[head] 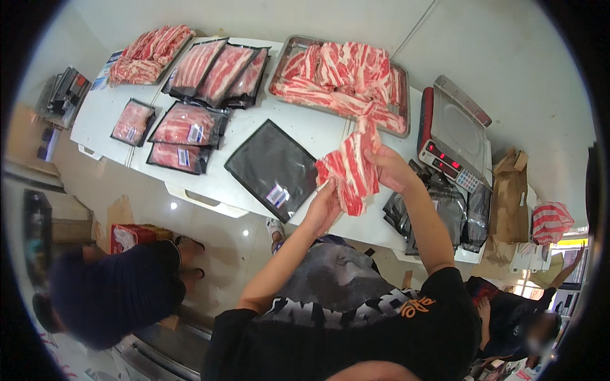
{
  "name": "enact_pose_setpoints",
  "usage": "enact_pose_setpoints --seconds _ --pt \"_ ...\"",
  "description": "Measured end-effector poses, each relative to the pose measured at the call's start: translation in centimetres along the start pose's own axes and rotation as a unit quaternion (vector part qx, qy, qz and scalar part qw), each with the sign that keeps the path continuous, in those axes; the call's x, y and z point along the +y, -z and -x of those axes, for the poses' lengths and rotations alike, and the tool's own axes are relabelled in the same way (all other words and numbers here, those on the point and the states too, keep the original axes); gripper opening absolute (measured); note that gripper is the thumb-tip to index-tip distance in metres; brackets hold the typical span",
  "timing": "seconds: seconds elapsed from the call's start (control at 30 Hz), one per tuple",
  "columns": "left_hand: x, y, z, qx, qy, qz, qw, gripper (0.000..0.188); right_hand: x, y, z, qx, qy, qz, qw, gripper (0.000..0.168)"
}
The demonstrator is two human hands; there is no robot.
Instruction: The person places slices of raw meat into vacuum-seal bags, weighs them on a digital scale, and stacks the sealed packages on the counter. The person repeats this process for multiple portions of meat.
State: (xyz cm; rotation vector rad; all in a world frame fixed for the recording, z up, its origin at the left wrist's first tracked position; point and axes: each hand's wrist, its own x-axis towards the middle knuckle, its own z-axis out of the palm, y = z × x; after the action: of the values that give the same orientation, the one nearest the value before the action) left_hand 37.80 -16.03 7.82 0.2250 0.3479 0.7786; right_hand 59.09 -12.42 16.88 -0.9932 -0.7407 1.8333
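Note:
Between both hands hang several strips of raw, fat-streaked meat (pixel 351 164), lifted above the table's front half. My left hand (pixel 325 209) pinches the lower left side of the strips. On their right edge, my right hand (pixel 391 167) grips near the top. A flat black plastic pouch (pixel 271 164) with a printed label lies just left of the meat, seemingly with nothing in it. Behind my hands stands a steel tray (pixel 405 102) piled with more raw strips (pixel 355 66); the held meat's top end overlaps the tray's front edge in view.
Filled meat packs (pixel 186 124) lie at left, beyond them a tray of meat (pixel 150 55). A digital scale (pixel 452 138) with a lit display stands right, near black pouches (pixel 445 205) and a brown paper bag (pixel 510 200). One person (pixel 119 290) bends at left; another (pixel 510 314) is at right.

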Motion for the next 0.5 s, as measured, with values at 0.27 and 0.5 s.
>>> enact_pose_setpoints --seconds 0.27,0.5 --pt "-3.9 -2.8 0.5 0.085 -0.014 -0.028 0.996 0.040 1.7 4.5 5.3 -0.027 0.043 0.302 0.952 0.036" --pt "-5.5 -6.0 0.8 0.065 -0.072 -0.058 0.994 0.038 1.7 1.7 8.7 0.056 0.133 0.512 0.847 0.056"
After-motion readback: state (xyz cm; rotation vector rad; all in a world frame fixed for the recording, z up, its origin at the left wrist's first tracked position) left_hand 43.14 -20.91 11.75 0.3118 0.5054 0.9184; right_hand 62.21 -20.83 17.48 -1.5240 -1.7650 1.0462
